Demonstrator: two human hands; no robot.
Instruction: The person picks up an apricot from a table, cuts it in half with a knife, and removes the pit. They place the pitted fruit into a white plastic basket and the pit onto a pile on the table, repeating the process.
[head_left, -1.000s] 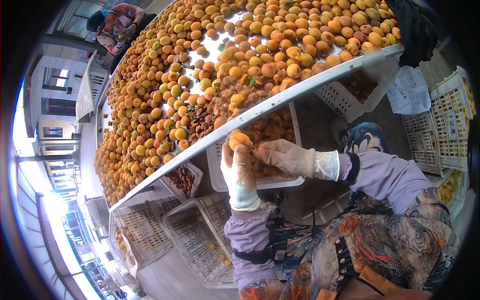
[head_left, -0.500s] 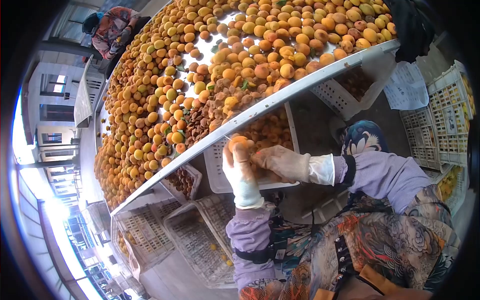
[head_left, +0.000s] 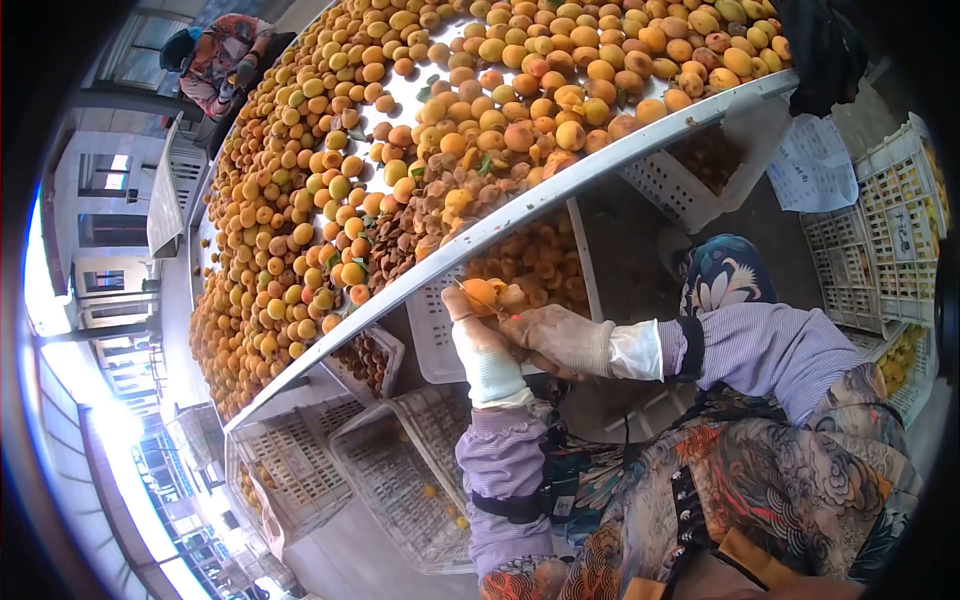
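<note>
My left hand, in a pale glove with bare fingertips, holds an orange apricot just below the metal table's edge. Against it, my gloved right hand is closed on something small with a red spot, mostly hidden by the fingers. Under both hands sits a white crate with many opened orange fruits inside. On the table, beyond the rim, lie a pile of brown pits and many whole apricots.
Empty-looking mesh crates stand at the lower left. Yellow-filled crates are stacked at the right. A crate of dark pieces is under the table's right part. Another person sits across at the upper left.
My left hand has turned and its fingers have opened around the apricot, showing more of it. My right hand has shifted slightly down. The view has moved a little.
</note>
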